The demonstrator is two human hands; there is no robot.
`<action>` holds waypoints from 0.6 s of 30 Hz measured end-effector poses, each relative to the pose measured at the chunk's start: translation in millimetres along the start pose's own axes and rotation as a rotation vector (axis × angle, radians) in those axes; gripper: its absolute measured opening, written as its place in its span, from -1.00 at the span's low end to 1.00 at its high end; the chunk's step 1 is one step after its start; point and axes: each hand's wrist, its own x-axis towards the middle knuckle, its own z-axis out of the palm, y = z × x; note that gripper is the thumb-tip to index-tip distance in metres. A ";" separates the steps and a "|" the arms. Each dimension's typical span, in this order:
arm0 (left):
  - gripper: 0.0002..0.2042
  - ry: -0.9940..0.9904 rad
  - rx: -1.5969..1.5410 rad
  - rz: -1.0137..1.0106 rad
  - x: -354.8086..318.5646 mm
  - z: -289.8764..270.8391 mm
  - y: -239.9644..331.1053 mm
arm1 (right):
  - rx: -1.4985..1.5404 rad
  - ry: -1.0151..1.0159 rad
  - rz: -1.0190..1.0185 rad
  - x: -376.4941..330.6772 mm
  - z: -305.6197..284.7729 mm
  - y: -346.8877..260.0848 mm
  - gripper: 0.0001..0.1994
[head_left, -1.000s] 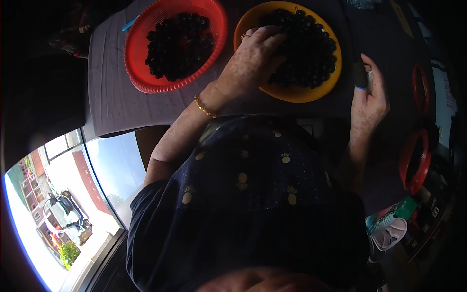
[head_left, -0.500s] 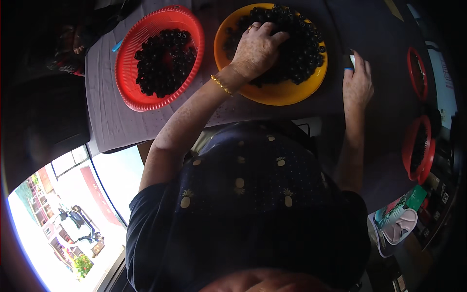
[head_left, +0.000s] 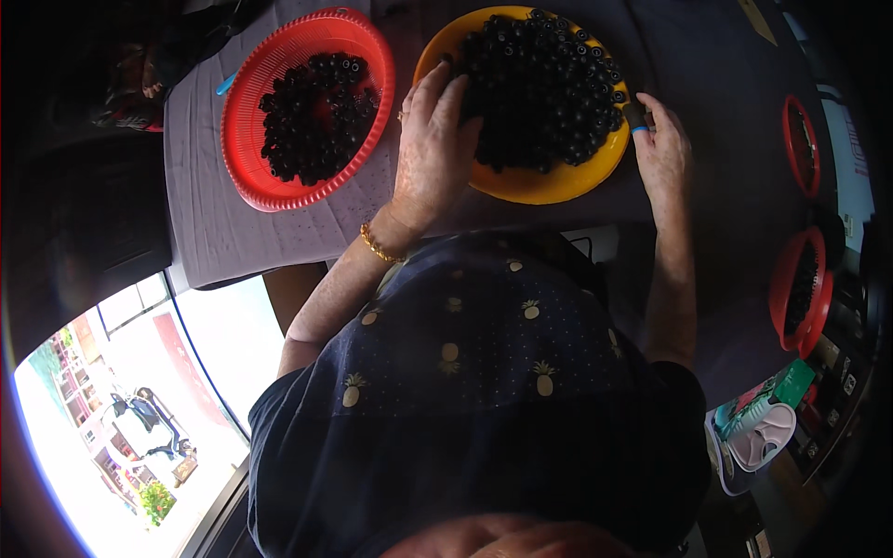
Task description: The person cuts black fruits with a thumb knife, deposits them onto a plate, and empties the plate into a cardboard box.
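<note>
A yellow bowl (head_left: 600, 172) on the cloth-covered table holds a heap of small black ring-like pieces (head_left: 539, 98), some with pale centres. My left hand (head_left: 433, 144) rests over its left rim, fingers apart, nothing visible in them; their tips lie beside the heap. At the bowl's right edge is my right hand (head_left: 665, 153), its thumb and forefinger bent toward each other. A blue band shows at the thumb, with something dark above it that I cannot make out. To the left, a red plastic basket (head_left: 244, 135) holds more of the black pieces (head_left: 316, 116).
Two smaller red containers (head_left: 800, 144) stand on the right, the nearer one (head_left: 811, 307) with dark pieces inside. A green box (head_left: 791, 383) and a pale moulded item (head_left: 767, 437) lie below them. The grey tablecloth (head_left: 214, 237) ends close to my body.
My left hand has drawn back left from the middle of the heap to the bowl's left rim. My right hand has come left, to the bowl's right edge.
</note>
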 end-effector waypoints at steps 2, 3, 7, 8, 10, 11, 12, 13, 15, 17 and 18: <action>-0.45 0.033 0.072 -0.054 -21.3 5.9 -3.4 | 0.118 -0.156 0.082 0.3 8.3 6.5 -0.64; -0.40 -0.003 0.100 -0.107 -27.8 3.7 -1.8 | 0.233 -0.188 0.069 1.3 15.1 11.9 -0.63; -0.49 0.088 0.002 -0.248 -41.6 2.7 -18.9 | 0.452 -0.293 0.267 9.7 29.5 17.7 -0.64; -0.49 0.091 0.005 -0.253 -39.5 0.1 -18.4 | 0.520 -0.249 0.220 10.2 35.7 21.9 -0.65; -0.58 0.067 -0.404 -0.601 -31.2 -4.1 -17.3 | 0.586 -0.204 0.168 11.9 41.5 27.3 -0.66; -0.68 0.147 -0.580 -0.648 -28.6 -2.9 -23.7 | 0.665 -0.237 0.243 12.2 39.0 20.9 -0.66; -0.68 0.156 -0.579 -0.648 -28.6 -5.0 -26.6 | 0.741 -0.267 0.319 12.3 37.2 16.9 -0.66; -0.67 0.073 -0.610 -0.690 -27.9 -8.1 -28.1 | 0.739 -0.269 0.311 11.2 38.5 17.2 -0.66; -0.67 -0.006 -0.627 -0.747 -23.1 -11.8 -28.3 | 0.720 -0.194 0.235 13.4 47.6 18.5 -0.68; -0.72 -0.155 -0.758 -0.975 -21.8 -11.6 -28.3 | 0.806 -0.225 0.261 11.3 45.8 16.9 -0.66; -0.72 -0.145 -0.761 -0.975 -23.3 -10.4 -31.6 | 0.890 -0.246 0.291 9.8 44.8 15.5 -0.64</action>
